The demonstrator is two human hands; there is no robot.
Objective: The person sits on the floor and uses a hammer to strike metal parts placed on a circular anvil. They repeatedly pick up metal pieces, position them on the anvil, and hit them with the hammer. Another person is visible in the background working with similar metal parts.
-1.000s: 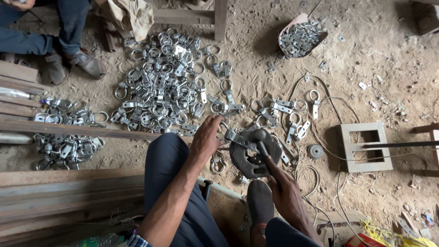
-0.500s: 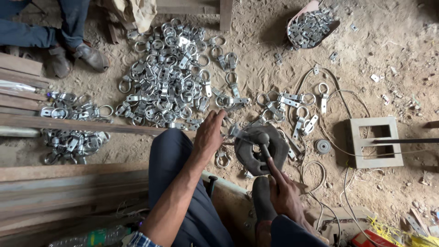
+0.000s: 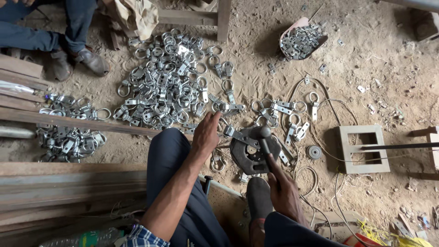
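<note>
My left hand (image 3: 206, 134) reaches over my knee with fingers spread, touching a flat metal bracket (image 3: 234, 133) that lies at the edge of a dark round iron block (image 3: 251, 153) on the sandy ground. My right hand (image 3: 282, 183) is closed around the handle of a hammer (image 3: 265, 138), whose head rests on top of that block. A large pile of silver ring-and-plate fittings (image 3: 169, 87) lies just beyond my left hand. More of these fittings (image 3: 288, 114) are scattered behind the block.
Another person's legs and shoes (image 3: 68, 55) are at the top left. A scoop of metal plates (image 3: 299, 41) sits at the top right, a hollow concrete block (image 3: 363, 148) with a rod at the right. Wooden planks (image 3: 68, 178) and a second fittings pile (image 3: 68, 137) lie left.
The view has shifted slightly. My left hand has moved a little toward the block and bracket. The hammer head stays on the block.
</note>
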